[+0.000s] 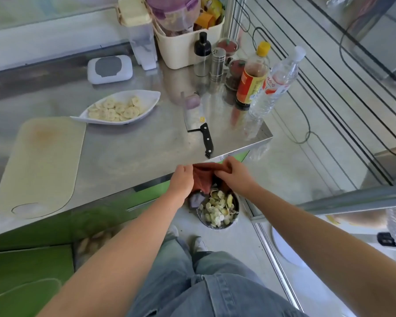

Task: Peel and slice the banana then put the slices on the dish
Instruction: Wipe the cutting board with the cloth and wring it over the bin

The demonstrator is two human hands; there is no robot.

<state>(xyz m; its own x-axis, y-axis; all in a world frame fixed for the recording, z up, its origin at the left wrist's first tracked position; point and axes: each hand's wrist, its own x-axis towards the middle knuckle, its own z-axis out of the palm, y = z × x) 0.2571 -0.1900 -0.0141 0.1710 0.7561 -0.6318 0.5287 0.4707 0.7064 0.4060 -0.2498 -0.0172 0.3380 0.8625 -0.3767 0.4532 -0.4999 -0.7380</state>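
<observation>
Left hand [182, 179]: fingers curled into the near-left side of a rust-red cloth [202, 179].
Right hand [232, 173]: pinches the cloth's far-right fold; the two hands sit close together, joined by the cloth.
Cloth: held just off the table [135, 145] edge, above a scrap bin [215, 227] on the floor.
Banana slices [116, 109]: heaped on the white dish [151, 97], on the table.
Dish from the hands: ahead and leftward, well apart; its long axis runs near-left to far-right; the left hand is nearer.
Knife [198, 124]: flat on the table, handle toward the person.
Cutting board [39, 161]: near-left of the dish.
Stage: slicing and plating look finished; this seems to be cleanup.
</observation>
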